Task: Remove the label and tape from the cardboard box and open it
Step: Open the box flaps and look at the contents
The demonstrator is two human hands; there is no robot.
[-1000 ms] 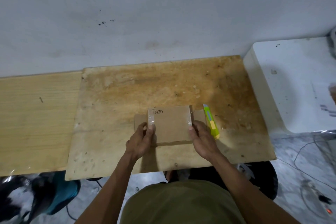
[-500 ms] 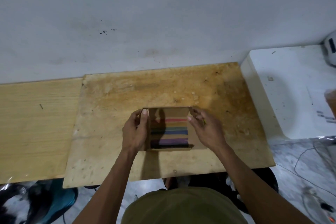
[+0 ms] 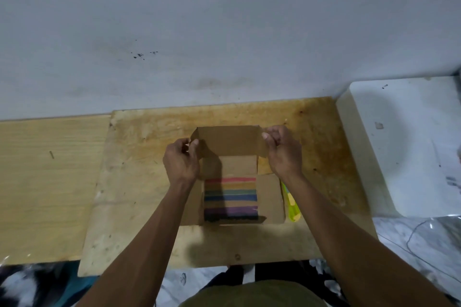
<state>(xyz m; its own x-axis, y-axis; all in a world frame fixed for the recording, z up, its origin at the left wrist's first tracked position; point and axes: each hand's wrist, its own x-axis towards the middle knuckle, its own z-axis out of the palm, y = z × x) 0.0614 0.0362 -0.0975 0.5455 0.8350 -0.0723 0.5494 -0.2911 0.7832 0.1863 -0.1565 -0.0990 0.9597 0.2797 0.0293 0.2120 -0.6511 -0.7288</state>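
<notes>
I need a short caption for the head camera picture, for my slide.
Both hands, left hand and right hand, hold back the lid of a cardboard box, showing colored stripes inside.

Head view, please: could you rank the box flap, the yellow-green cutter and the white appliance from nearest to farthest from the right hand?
From the right hand:
1. Box flap: pinched in that hand, far side of the box.
2. Yellow-green cutter: beside the box, under the forearm.
3. White appliance: off the board, far right.

Open cardboard box (image 3: 270,197) on the wooden board (image 3: 139,182), cutter (image 3: 291,207) just right of it — wall (image 3: 224,20) behind
</notes>
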